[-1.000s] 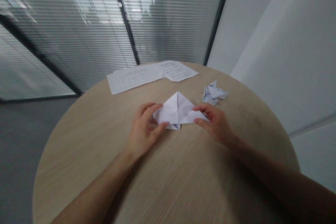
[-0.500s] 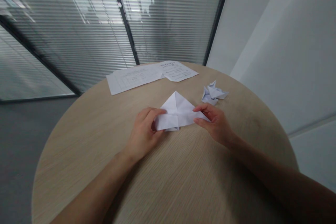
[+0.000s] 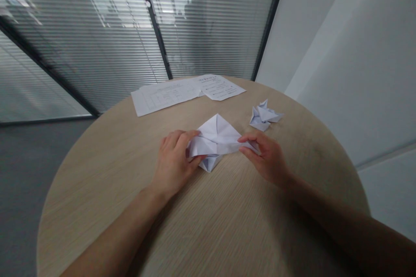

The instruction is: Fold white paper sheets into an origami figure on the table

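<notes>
A white sheet of folded paper [image 3: 218, 132] is held between my hands over the middle of the table. Its top rises to a point with a crease down the centre, and a band runs across its lower edge. My left hand [image 3: 175, 160] pinches the left end between thumb and fingers. On the other end, the thumb and fingers of my right hand [image 3: 268, 153] are closed. Below the band a creased lower flap [image 3: 209, 163] points toward me. My fingers cover both ends of the paper.
Folded white paper pieces [image 3: 264, 115] lie together beyond my right hand. Printed sheets [image 3: 169, 96] rest along the far edge of the round wooden table [image 3: 201, 233]. Behind it stand a glass partition with blinds [image 3: 211, 21] and a white wall [image 3: 357, 65].
The lower flap has come further out below the band and now shows as a downward point. The band bends more. My left hand has shifted slightly left.
</notes>
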Available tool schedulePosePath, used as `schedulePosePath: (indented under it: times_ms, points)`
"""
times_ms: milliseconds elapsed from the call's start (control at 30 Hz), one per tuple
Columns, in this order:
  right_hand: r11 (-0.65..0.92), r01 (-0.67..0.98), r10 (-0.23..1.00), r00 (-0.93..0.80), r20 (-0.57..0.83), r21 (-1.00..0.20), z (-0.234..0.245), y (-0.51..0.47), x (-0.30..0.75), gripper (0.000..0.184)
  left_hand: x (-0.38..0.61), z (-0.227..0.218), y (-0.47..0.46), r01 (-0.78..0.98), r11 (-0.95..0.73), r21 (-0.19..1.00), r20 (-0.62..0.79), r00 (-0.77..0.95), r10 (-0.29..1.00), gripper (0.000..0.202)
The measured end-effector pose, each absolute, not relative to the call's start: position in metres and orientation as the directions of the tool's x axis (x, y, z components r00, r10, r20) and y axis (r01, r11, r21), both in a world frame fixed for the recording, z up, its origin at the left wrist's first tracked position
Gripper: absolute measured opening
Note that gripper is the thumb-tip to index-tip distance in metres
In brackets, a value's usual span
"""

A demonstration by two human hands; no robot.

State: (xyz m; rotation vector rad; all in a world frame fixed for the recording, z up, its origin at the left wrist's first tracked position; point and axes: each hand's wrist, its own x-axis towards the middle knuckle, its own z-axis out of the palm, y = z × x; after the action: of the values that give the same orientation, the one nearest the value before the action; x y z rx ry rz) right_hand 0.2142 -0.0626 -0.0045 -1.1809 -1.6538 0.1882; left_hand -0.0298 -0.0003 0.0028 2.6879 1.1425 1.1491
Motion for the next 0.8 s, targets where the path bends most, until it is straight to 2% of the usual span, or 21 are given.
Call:
schedulePosePath:
  times_ms: [200, 333, 467, 700, 800]
  points:
    - [0.588, 0.581, 0.677, 0.027, 0.735, -0.563, 0.0003, -0.0631, 0.2142, 0.016, -0.0304, 0.0065, -0.0021, 0.569, -0.767, 0.297, 0.636, 0.481, 0.603, 0.054]
    - [0.589, 0.559, 0.684, 0.040, 0.728, -0.584, 0.0010, -0.0632, 0.2129, 0.018, -0.0307, 0.0051, -0.0027, 0.591, -0.774, 0.228, 0.693, 0.460, 0.555, 0.034]
    - [0.593, 0.545, 0.690, 0.037, 0.723, -0.593, -0.0002, -0.0633, 0.2125, 0.018, -0.0316, 0.0055, -0.0026, 0.605, -0.780, 0.161, 0.686, 0.499, 0.529, 0.016]
    - [0.563, 0.514, 0.713, 0.094, 0.695, -0.647, -0.0043, -0.0617, 0.2148, 0.015, -0.0315, 0.0044, -0.0015, 0.607, -0.785, 0.119, 0.659, 0.543, 0.520, 0.015]
    - [0.523, 0.516, 0.725, 0.150, 0.672, -0.679, -0.0059, -0.0599, 0.2176, 0.013, -0.0311, 0.0031, -0.0015, 0.609, -0.787, 0.098, 0.667, 0.546, 0.506, 0.006]
